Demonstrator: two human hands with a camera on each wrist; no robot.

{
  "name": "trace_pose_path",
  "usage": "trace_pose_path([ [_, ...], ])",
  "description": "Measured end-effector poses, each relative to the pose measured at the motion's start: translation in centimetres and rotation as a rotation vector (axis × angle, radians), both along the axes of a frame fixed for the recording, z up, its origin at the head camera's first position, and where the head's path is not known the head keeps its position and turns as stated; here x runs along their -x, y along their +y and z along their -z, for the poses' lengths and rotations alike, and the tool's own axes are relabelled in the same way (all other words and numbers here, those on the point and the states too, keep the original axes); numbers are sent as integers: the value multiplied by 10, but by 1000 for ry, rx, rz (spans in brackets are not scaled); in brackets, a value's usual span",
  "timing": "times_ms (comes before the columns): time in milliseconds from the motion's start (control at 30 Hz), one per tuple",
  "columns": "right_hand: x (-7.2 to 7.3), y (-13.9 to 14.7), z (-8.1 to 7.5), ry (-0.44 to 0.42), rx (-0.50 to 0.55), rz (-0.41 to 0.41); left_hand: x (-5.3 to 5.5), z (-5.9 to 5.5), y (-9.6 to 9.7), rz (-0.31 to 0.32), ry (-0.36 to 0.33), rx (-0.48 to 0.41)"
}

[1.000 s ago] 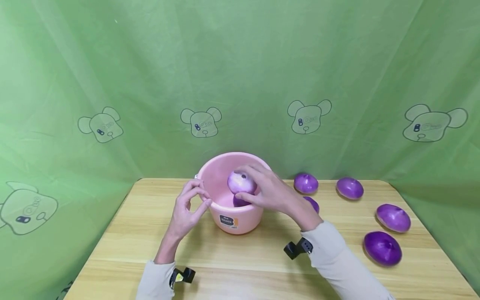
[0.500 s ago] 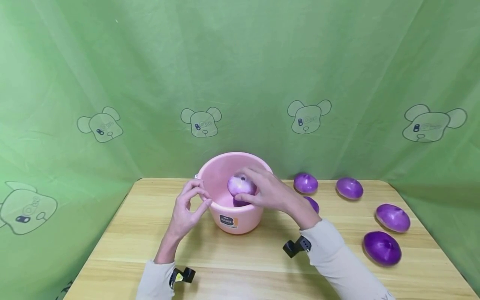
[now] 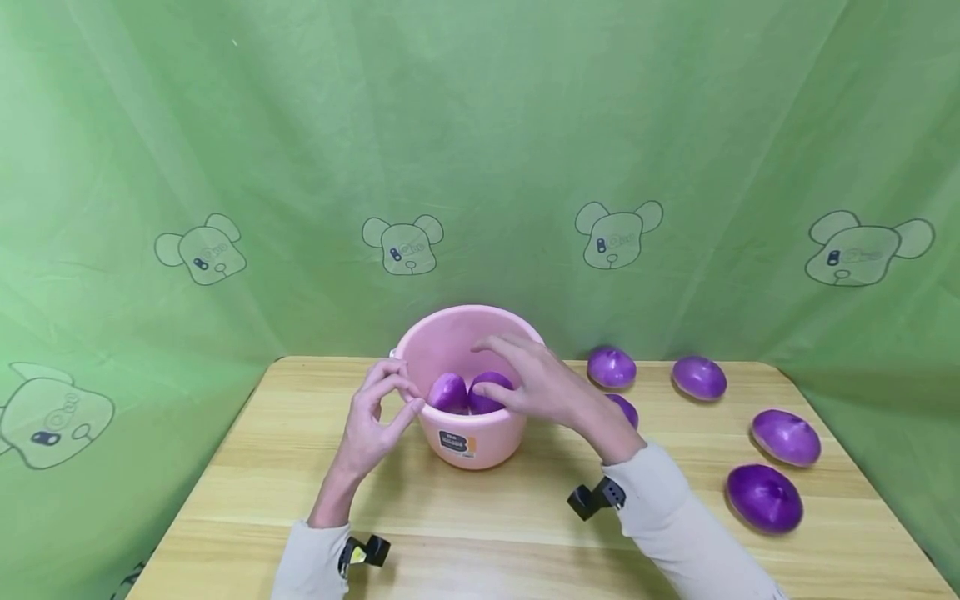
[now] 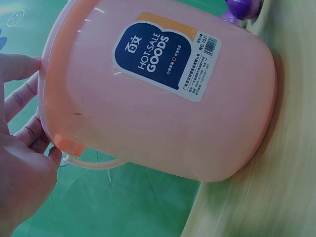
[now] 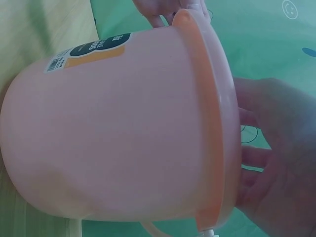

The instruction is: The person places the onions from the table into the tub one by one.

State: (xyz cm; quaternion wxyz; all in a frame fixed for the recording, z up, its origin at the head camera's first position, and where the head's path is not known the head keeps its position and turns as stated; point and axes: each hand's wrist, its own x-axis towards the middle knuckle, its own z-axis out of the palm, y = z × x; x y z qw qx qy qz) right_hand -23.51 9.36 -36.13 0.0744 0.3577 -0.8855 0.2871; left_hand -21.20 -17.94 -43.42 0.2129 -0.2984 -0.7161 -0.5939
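Note:
A pink bucket point(image 3: 438, 337) stands on the table with two purple onions visible side by side inside it, a lighter onion point(image 3: 447, 392) at left and a darker onion point(image 3: 486, 400) at right. My left hand point(image 3: 371, 421) pinches the bucket's near-left rim between thumb and fingers; in the left wrist view the hand point(image 4: 24, 168) meets the rim beside the handle mount. Over the bucket's right side, my right hand point(image 3: 543, 379) spreads thumb and fingers apart and holds nothing. The bucket wall hides its fingertips in the right wrist view.
Several more purple onions lie right of the bucket: one at the back point(image 3: 612, 367), another farther right point(image 3: 700, 377), a near dark onion point(image 3: 765, 498), and one partly behind the right wrist point(image 3: 624, 408). Green cloth point(image 3: 480, 150) hangs behind the wooden table point(image 3: 247, 467).
The right hand has let go of the onion, which has dropped into the bucket beside the darker one. The left hand has stayed on the rim.

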Motion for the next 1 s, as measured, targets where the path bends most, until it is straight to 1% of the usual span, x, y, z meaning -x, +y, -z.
trace_pose_path([
  [133,-3,3,0,37,36,-10,0,0,0,-1,2,-1],
  [300,-8,7,1,61,95,-17,1,0,0,3,6,-5],
  [433,-12,10,1,82,132,-20,1,1,0,-6,12,1],
  [600,-20,14,1,73,175,-26,0,1,0,-6,14,6],
  [700,-25,16,0,61,188,-20,0,0,0,-6,14,9],
  [1000,-35,20,-2,77,183,8,-1,0,0,-14,15,13],
])
